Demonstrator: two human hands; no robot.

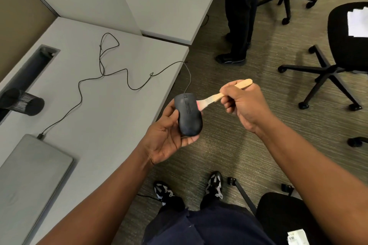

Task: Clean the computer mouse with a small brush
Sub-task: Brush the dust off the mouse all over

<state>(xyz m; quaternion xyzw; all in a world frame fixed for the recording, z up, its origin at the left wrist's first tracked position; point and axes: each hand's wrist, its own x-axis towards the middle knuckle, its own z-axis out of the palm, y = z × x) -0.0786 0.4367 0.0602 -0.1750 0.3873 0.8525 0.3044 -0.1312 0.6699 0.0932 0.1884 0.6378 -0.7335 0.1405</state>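
A black wired computer mouse lies top side up in my left hand, whose fingers and thumb curl around its sides, out past the desk's edge above the floor. My right hand grips the wooden handle of a small brush. The brush's pinkish bristle end touches the mouse's right side near the buttons. The mouse's thin black cable trails in loops across the grey desk to a closed laptop.
A closed grey laptop lies at the desk's near left. A black mesh cup lies on its side further back. Office chairs stand at right on the carpet. Another person's legs stand ahead.
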